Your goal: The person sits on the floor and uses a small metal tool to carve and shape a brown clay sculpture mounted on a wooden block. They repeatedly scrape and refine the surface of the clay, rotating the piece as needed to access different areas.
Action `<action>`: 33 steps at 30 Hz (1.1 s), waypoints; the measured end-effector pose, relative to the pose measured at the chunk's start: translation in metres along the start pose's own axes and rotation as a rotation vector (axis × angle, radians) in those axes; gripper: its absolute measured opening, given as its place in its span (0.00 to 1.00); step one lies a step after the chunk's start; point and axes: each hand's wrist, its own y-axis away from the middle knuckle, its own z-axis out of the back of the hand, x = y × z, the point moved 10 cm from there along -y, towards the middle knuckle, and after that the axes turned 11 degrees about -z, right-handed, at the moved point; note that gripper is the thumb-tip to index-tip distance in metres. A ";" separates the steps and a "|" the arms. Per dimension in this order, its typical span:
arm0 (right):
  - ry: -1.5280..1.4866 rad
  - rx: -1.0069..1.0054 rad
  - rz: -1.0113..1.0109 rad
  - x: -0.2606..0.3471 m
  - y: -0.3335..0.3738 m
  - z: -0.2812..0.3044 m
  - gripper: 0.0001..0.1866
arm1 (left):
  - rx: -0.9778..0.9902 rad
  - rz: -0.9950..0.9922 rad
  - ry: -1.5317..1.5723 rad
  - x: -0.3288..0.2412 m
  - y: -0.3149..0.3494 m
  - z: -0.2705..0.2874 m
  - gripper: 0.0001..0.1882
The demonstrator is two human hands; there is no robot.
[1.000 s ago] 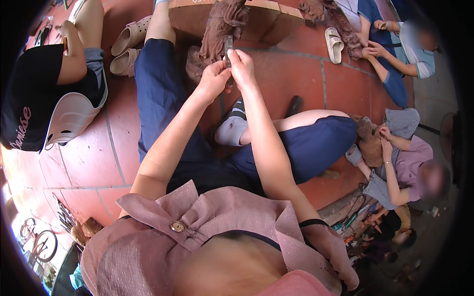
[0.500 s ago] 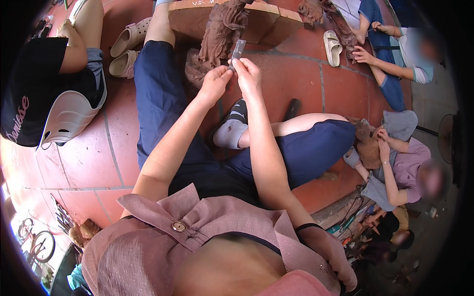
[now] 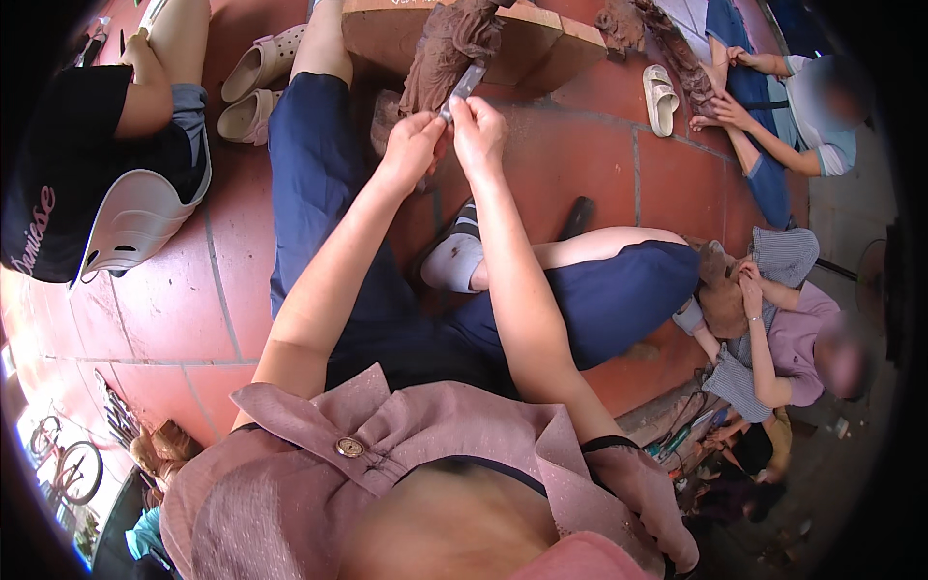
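In front of me a reddish-brown carved wooden figure (image 3: 447, 50) leans on a thick wooden block (image 3: 570, 43). Between my hands a flat, narrow grey strip (image 3: 468, 80) points up and to the right, its far end against or just over the carving's lower right side; I cannot tell whether they touch. My right hand (image 3: 479, 135) pinches the strip with the thumb along it. My left hand (image 3: 410, 150) is closed at its near end, fingertips beside the right hand. The strip's near end is hidden by the fingers.
Pale clogs (image 3: 253, 92) stand at the left, near a person with a white visor (image 3: 145, 227). A cream sandal (image 3: 660, 101) lies on the red tiles (image 3: 570, 135). At the right, two people work on brown carvings. A dark rod-like object (image 3: 576, 218) lies beyond my bent leg.
Both hands have shifted slightly left and away from me, and the strip leans further right, overlapping the carving. The whole view has shifted slightly.
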 end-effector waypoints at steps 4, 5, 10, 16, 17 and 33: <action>0.027 0.041 -0.077 -0.030 -0.012 -0.002 0.19 | 0.036 0.113 -0.004 0.018 -0.004 -0.005 0.14; 0.010 0.055 -0.130 -0.040 -0.006 -0.002 0.19 | 0.043 0.148 -0.021 0.022 0.002 -0.005 0.14; 0.001 0.023 0.027 -0.014 0.001 -0.001 0.19 | 0.001 -0.014 -0.045 -0.001 0.004 -0.002 0.14; -0.265 0.164 -0.271 -0.060 -0.005 -0.012 0.17 | 0.059 0.187 0.050 0.020 0.007 -0.007 0.14; -0.242 0.149 -0.225 -0.054 -0.005 -0.010 0.18 | 0.056 0.159 0.038 0.017 0.008 -0.007 0.14; -0.542 0.221 -0.280 -0.039 -0.010 -0.011 0.17 | 0.047 0.049 -0.013 -0.008 -0.002 -0.010 0.14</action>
